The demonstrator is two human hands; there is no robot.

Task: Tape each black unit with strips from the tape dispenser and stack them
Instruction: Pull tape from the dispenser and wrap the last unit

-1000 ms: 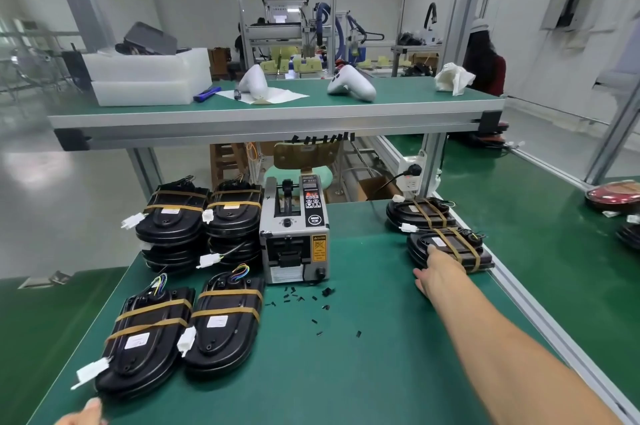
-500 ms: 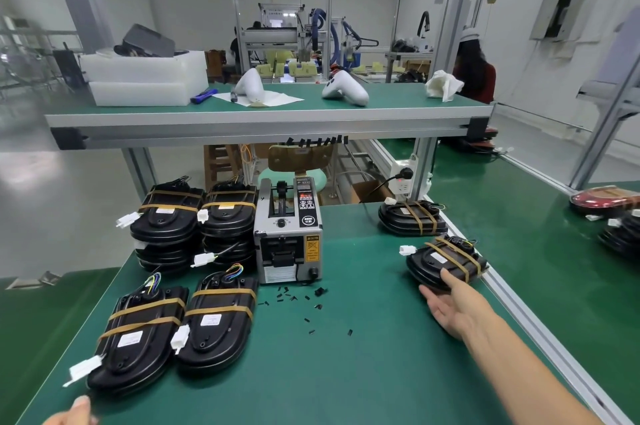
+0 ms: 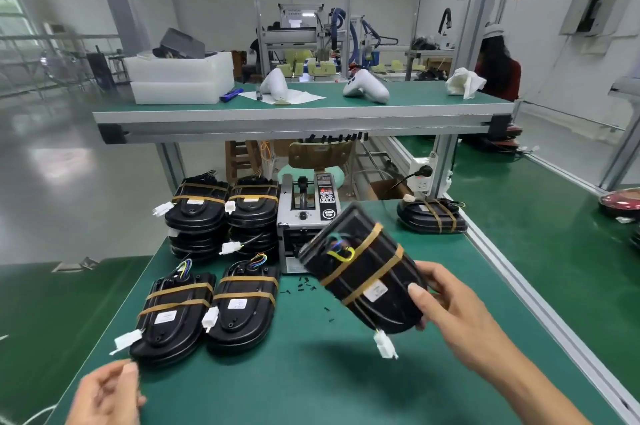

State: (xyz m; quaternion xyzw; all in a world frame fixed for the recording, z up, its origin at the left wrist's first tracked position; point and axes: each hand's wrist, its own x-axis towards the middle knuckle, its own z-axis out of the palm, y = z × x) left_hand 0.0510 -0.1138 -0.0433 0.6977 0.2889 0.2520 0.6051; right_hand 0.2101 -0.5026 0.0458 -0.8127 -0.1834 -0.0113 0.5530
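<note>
My right hand (image 3: 446, 300) grips a black unit (image 3: 360, 268) wrapped in two tan tape strips, held tilted in the air in front of the tape dispenser (image 3: 304, 216); a white connector (image 3: 385, 345) dangles from it. My left hand (image 3: 107, 397) hovers low at the front left with fingers loosely curled, holding nothing. Two taped units (image 3: 176, 313) (image 3: 244, 306) lie side by side on the green mat. Behind them stand two stacks of taped units (image 3: 199, 213) (image 3: 254, 213). One more taped unit (image 3: 431, 215) sits at the back right.
Small black bits (image 3: 304, 286) lie scattered on the green table (image 3: 311, 372) before the dispenser. An aluminium rail (image 3: 540, 303) edges the table's right side. An upper shelf (image 3: 304, 119) carries white foam boxes and white shells. A person sits far back right.
My right hand lifted the taped unit off the table's right side and carried it left and toward me. My left hand rose into view at the bottom left.
</note>
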